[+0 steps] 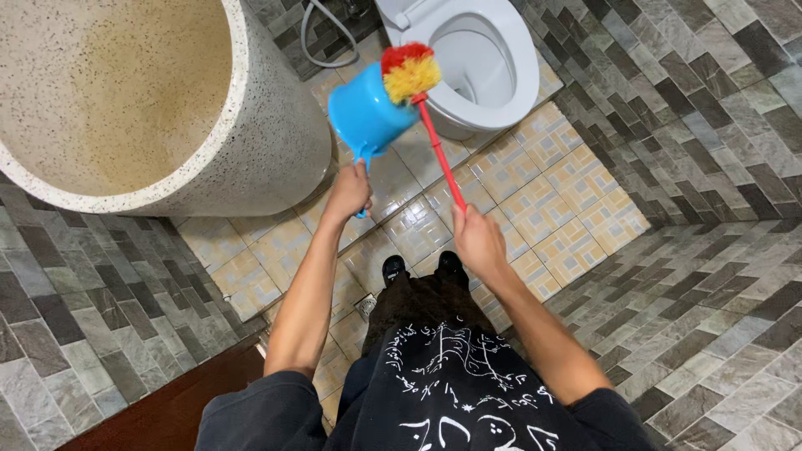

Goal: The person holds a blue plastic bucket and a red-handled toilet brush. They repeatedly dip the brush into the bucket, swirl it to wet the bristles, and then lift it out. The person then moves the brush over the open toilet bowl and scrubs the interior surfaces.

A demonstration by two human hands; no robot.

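Head view, looking straight down in a tiled bathroom.

Left hand (349, 190): fingers wrapped tight around the handle of a blue plastic dipper (368, 113). The dipper's bowl sits just beyond the knuckles, tilted, its mouth turned toward the brush head. Whether it holds water cannot be told.

Right hand (476, 238): fingers closed in a fist on the lower end of a toilet brush (439, 163) with a thin red handle. The handle runs up and away from the fingers at a slant. Its bristle head (409, 71), red on top and yellow below, is well beyond the fingertips, touching or just at the dipper's rim and overlapping the near edge of the toilet.

White toilet (493, 58): seat down, bowl open, beyond both hands, nearer the right one.

Large round speckled stone basin (251, 159): to the left of the left hand, close beside the dipper.

A grey hose (313, 46) loops on the floor between basin and toilet.

Floor drain (366, 306): below the left wrist, near the person's dark shoes (394, 269).
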